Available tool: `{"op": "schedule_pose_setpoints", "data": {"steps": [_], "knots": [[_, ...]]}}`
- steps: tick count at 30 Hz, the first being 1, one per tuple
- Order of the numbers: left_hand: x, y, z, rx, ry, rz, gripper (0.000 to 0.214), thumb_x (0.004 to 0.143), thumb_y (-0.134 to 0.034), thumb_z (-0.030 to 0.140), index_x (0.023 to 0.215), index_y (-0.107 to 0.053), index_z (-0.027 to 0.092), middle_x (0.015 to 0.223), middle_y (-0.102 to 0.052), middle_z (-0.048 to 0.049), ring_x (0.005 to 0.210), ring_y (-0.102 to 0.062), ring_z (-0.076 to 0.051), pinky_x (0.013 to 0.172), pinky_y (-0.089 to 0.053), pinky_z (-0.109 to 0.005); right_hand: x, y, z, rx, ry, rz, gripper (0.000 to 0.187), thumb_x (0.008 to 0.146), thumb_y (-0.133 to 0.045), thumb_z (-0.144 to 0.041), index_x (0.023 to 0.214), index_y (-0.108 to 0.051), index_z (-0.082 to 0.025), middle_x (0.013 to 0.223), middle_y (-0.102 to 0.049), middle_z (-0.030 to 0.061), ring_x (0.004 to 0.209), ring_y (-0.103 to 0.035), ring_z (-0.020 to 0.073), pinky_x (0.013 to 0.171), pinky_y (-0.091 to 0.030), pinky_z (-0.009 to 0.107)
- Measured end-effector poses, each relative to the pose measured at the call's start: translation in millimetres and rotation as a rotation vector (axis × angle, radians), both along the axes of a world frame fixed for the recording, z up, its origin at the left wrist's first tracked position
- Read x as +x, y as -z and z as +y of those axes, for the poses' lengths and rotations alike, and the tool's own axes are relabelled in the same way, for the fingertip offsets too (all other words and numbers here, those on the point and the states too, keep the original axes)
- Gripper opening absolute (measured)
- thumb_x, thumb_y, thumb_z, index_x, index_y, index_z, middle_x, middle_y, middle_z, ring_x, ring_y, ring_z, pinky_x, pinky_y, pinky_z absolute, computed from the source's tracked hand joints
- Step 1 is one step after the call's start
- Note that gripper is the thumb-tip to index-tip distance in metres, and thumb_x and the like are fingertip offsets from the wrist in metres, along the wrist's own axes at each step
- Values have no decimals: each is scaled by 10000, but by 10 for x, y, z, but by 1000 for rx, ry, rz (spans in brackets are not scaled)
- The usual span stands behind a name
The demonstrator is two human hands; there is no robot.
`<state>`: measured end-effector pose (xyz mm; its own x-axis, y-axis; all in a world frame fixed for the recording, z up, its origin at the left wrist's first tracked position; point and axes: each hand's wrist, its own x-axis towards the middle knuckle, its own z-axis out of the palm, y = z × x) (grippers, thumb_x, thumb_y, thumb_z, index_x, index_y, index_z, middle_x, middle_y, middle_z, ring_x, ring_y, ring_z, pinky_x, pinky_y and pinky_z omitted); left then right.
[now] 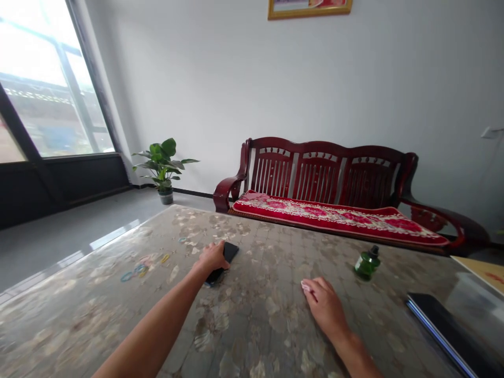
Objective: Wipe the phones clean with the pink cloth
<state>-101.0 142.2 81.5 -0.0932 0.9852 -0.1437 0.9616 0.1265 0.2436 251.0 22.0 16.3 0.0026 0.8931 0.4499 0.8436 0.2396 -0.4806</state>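
Note:
A dark, flat phone-like slab (231,252) lies on the table, and my left hand (213,257) is wrapped over it with the thumb along its near right side. To the right, my right hand (323,304) rests low over the tabletop, its fingers closed on a small crumpled white tissue (306,286). Only a bit of that tissue shows past the fingers. Beyond my right hand stands a green bottle (367,264) with a black cap, apart from it. Left of my left hand lie several coloured bands (138,269), one of them a yellow band (164,258).
The table (252,325) has a floral cover. At its right side lie a dark notebook (444,328) and a yellowish flat item (482,270). A red wooden bench (315,173) stands behind the table, and a potted plant (163,168) is on the floor at the left.

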Motion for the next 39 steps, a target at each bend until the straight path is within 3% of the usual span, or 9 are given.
{"op": "schedule_pose_setpoints", "data": {"steps": [3, 6, 12, 18, 24, 28, 34, 37, 39], "knots": [[-27, 29, 103, -10, -31, -24, 1024, 470, -861, 375, 1389, -444, 200, 1357, -525, -222, 1165, -561, -450, 882, -469, -444, -5, -9, -10, -29, -8, 43, 270, 906, -467, -330, 953, -723, -257, 925, -679, 56, 898, -635, 209, 815, -486, 308], [-38, 91, 165, 2, -41, -73, 1008, 462, -874, 410, 1354, -467, 173, 1312, -570, -218, 1155, -580, -429, 884, -475, -423, -5, -11, -10, -50, -9, 87, 279, 906, -464, -354, 966, -720, -258, 941, -688, 55, 899, -642, 210, 814, -490, 313], [38, 175, 197, 68, -39, -224, 443, 726, -733, 387, 1091, -596, 177, 1100, -692, -128, 1095, -630, -310, 826, -477, -322, -2, -44, 0, -45, 9, 176, 295, 886, -478, -392, 949, -730, -254, 939, -708, 61, 879, -661, 215, 800, -507, 315], [347, 206, 90, 39, -21, -486, 179, 774, -668, 290, 912, -631, 183, 774, -699, -26, 828, -691, -241, 657, -474, -269, 17, -57, 20, -56, 10, 250, 312, 871, -496, -432, 933, -734, -239, 933, -717, 63, 835, -676, 208, 768, -521, 299], [910, 364, -257, -106, 78, -853, 232, 807, -627, 384, 815, -627, 152, 677, -667, -16, 671, -664, -202, 560, -469, -249, 30, -70, 20, -33, 14, 315, 330, 873, -509, -463, 931, -740, -235, 922, -727, 75, 834, -683, 218, 775, -537, 305], [1188, 450, -406, -168, 132, -990, 256, 787, -642, 406, 779, -629, 150, 613, -610, 4, 596, -612, -167, 504, -423, -223, 23, -87, 1, -9, 16, 312, 340, 889, -503, -477, 950, -736, -237, 926, -725, 75, 854, -683, 224, 798, -535, 311], [1300, 508, -475, -253, 185, -1048, 169, 749, -655, 319, 754, -646, 150, 504, -484, 52, 455, -480, -115, 434, -329, -204, 10, -122, -20, 14, 16, 288, 308, 890, -512, -438, 931, -736, -230, 895, -720, 67, 813, -684, 207, 758, -528, 282], [1284, 495, -503, -272, 216, -1062, 149, 729, -613, 225, 833, -672, 135, 552, -535, 38, 479, -498, -117, 444, -328, -202, 8, -122, -21, 15, 19, 278, 302, 889, -511, -432, 927, -736, -233, 884, -719, 63, 798, -682, 203, 743, -523, 275], [1270, 483, -530, -260, 236, -1065, 285, 697, -582, 155, 961, -687, 129, 638, -603, 17, 561, -560, -137, 492, -375, -209, 13, -109, -18, -1, 17, 267, 300, 892, -509, -427, 936, -735, -235, 887, -719, 59, 798, -682, 201, 749, -522, 275]]}}
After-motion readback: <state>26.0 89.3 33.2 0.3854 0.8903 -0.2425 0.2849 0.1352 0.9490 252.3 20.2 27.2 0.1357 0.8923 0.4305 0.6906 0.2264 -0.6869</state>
